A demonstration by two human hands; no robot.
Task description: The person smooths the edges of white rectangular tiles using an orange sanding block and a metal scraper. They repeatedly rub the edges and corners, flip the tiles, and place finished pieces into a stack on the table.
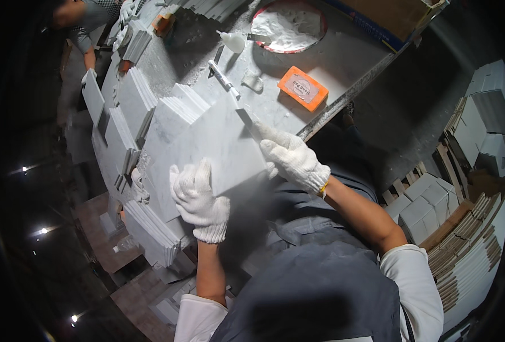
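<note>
A pale grey-veined marble tile is tilted up in front of me, close to more tiles of the same look. My left hand, in a white knitted glove, grips its lower left edge, fingers lying over the face. At the tile's right edge is my right hand, also gloved and closed around a putty knife. Its flat metal blade points up and left against the tile's upper right edge; the handle is mostly hidden by the fingers.
An orange hand pad, a white marker and a white squeeze bottle lie on the worktable. Beyond stands a basin of white powder with a red rim. Tile stacks line the left; another person works there.
</note>
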